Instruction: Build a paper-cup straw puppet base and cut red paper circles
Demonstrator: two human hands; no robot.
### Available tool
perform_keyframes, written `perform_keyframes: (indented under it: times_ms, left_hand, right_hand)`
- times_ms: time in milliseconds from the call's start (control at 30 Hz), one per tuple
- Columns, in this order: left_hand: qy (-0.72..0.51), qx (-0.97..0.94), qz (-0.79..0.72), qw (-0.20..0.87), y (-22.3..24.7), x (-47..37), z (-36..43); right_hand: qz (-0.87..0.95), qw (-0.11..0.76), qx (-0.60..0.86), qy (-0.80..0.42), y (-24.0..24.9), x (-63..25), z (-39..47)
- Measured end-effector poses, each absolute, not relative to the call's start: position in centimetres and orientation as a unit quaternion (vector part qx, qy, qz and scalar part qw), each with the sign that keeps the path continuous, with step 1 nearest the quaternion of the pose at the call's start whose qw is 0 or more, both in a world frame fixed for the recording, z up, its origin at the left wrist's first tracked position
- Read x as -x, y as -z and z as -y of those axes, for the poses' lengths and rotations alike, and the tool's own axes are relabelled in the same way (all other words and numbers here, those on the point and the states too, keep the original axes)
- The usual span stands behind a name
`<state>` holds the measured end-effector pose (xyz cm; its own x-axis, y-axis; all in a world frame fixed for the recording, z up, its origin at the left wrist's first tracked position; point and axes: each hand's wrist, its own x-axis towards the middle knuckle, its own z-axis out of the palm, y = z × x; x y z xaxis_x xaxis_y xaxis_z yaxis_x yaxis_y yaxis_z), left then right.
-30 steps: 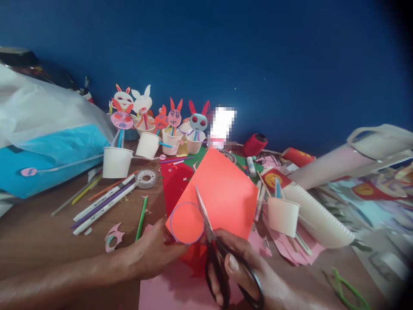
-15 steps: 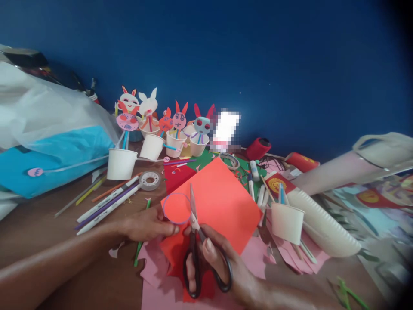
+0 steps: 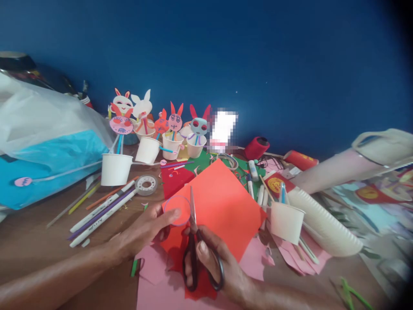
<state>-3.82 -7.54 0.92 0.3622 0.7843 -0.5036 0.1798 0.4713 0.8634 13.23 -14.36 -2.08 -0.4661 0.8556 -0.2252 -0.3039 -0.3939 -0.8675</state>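
An orange-red sheet of paper [image 3: 222,202] is held up over the table, with a circle [image 3: 177,209] drawn on its left corner in a blue-purple line. My left hand [image 3: 155,226] pinches that corner, the thumb lying on the drawn circle and the fingers behind the sheet. In my right hand [image 3: 216,254] are black-handled scissors [image 3: 192,232], fingers and thumb through the loops. Their blades point upward along the circle's right side and look nearly closed. Below the sheet lie pink paper [image 3: 155,292] and red paper scraps [image 3: 201,292].
Paper cups [image 3: 116,168] with rabbit-faced paper figures stand at the back left. Markers [image 3: 103,215] and a tape roll [image 3: 146,185] lie on the left. To the right are another cup [image 3: 286,221], stacked paper plates [image 3: 325,219] and a red thread spool [image 3: 256,147].
My left thumb has moved up onto the drawn circle. The scissors' handles and blades have come closer together. The view has shifted slightly.
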Motion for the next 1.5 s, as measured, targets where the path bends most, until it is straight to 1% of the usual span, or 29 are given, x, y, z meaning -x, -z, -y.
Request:
perform_keyframes:
  times_ms: [233, 467, 667, 1500]
  left_hand:
    - [-0.243, -0.441, -0.546, 0.669, 0.0, 3.5, 8.4]
    - [-0.265, -0.390, -0.539, 0.698, -0.2, 3.1, 8.4]
    - [-0.257, -0.353, -0.554, 0.709, -0.4, 3.0, 8.4]
    - [-0.251, -0.347, -0.555, 0.713, 0.2, 3.1, 8.5]
  right_hand:
    - [0.400, 0.380, 0.335, -0.763, 2.2, -13.2, 14.6]
    - [0.392, 0.378, 0.325, -0.773, 2.1, -13.6, 14.8]
    - [0.382, 0.383, 0.319, -0.778, 2.4, -13.5, 14.8]
    - [0.400, 0.371, 0.348, -0.762, 1.9, -13.5, 14.7]
